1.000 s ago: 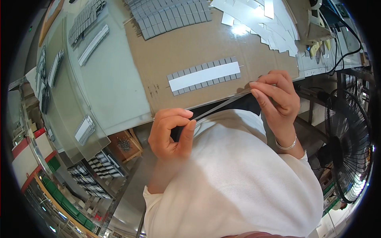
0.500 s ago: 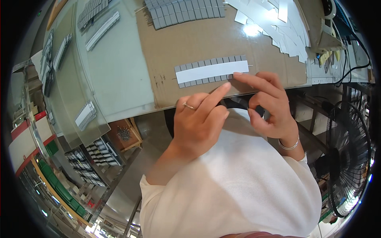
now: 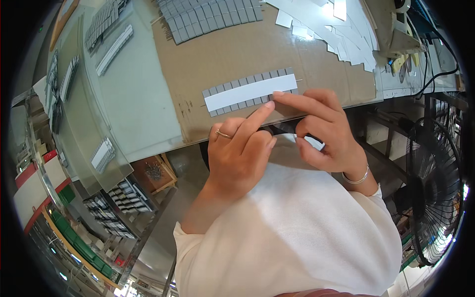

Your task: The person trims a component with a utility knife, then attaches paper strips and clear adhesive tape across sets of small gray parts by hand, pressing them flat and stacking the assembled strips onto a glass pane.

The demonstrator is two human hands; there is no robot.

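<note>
Now both hands (image 3: 277,143) pinch, seemingly, dark strip (image 3: 283,127).

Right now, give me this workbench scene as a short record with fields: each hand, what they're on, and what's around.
left hand: index finger stretched toward the near edge of the white strip, ring on one finger
right hand: index fingertip on the white strip, bracelet at the wrist; thumb and fingers around a dark flat piece
white strip: lies across a row of small grey tiles
surface: brown cardboard sheet
far side: more grey tiles, loose white strips
right of bench: black floor fan
</note>
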